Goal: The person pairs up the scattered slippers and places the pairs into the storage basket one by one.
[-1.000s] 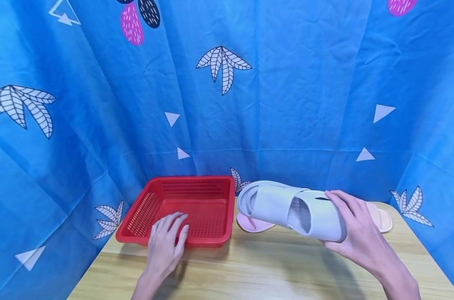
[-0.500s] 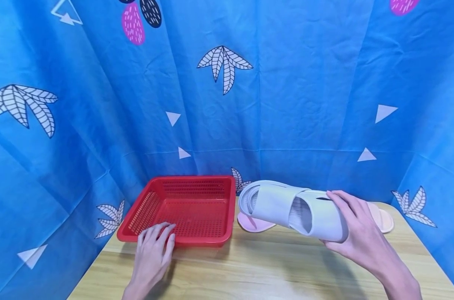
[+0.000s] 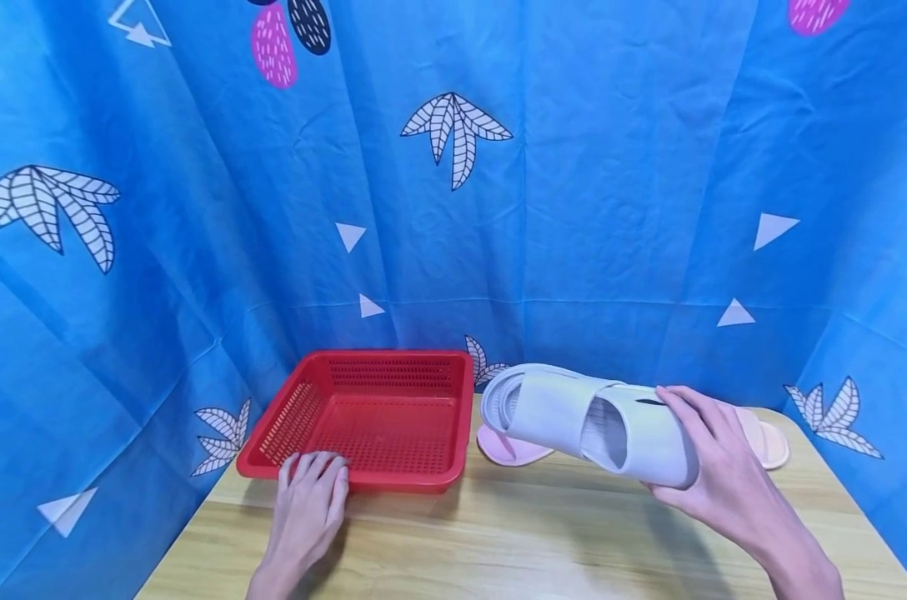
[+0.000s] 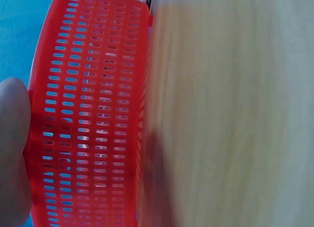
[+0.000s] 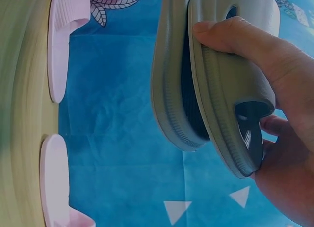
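In the head view, a pair of pale grey slippers (image 3: 554,408) is lifted above the table, one tucked partly into the other. My right hand (image 3: 716,471) grips the nearer slipper at one end; in the right wrist view the thumb lies along one slipper (image 5: 230,55) and the fingers go round its far side. At left stands a red plastic basket (image 3: 453,467) with slotted walls, nothing seen inside. My left hand (image 3: 307,500) holds its front rim, the fingers bent over the edge. The left wrist view has a digit against the rim of the basket (image 4: 93,104).
A pink slipper (image 3: 509,448) lies on the wooden table (image 3: 498,550) behind the grey pair. Another pale pink slipper (image 3: 769,442) shows beyond my right hand, partly hidden. A blue patterned curtain (image 3: 611,208) encloses the back and sides.
My left hand has moved left along the basket's front and its fingers have bent over the rim. The right hand and grey slippers have stayed nearly still.
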